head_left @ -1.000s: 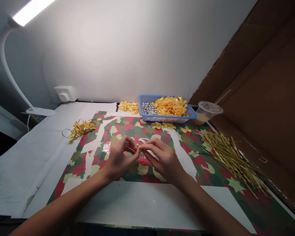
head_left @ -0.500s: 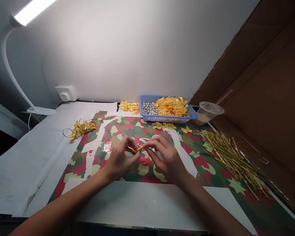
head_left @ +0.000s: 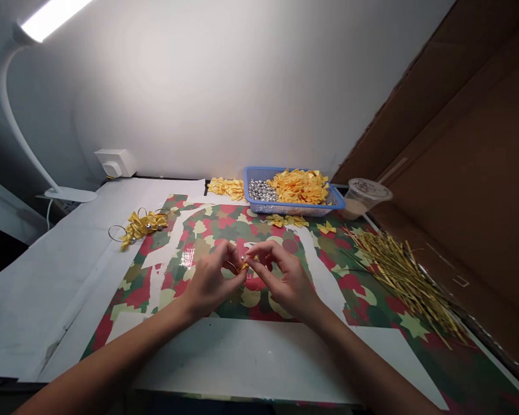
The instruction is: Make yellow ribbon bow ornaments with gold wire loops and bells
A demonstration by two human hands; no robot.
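My left hand (head_left: 211,278) pinches a small yellow ribbon bow (head_left: 243,267) between thumb and fingertips, above the middle of the patterned sheet. A little silver bell (head_left: 243,259) shows at the bow's upper side. From the right, my right hand (head_left: 288,279) closes its thumb and index finger on the same bow; its other fingers are curled. The fingertips hide most of the bow. Finished-looking yellow bows with silver bells on wire rings (head_left: 143,226) lie to the left of my hands.
A blue basket (head_left: 294,210) holds silver bells (head_left: 263,191) and yellow bows (head_left: 300,185). More bows (head_left: 225,188) lie left of it, a few in front. At right are a lidded plastic cup (head_left: 365,199), green-gold twist ties (head_left: 406,282) and a cardboard wall (head_left: 467,144). A lamp (head_left: 8,109) stands left.
My right hand has shifted slightly left, so its fingertips now meet those of my left hand at the bow. The left hand has stayed almost still.
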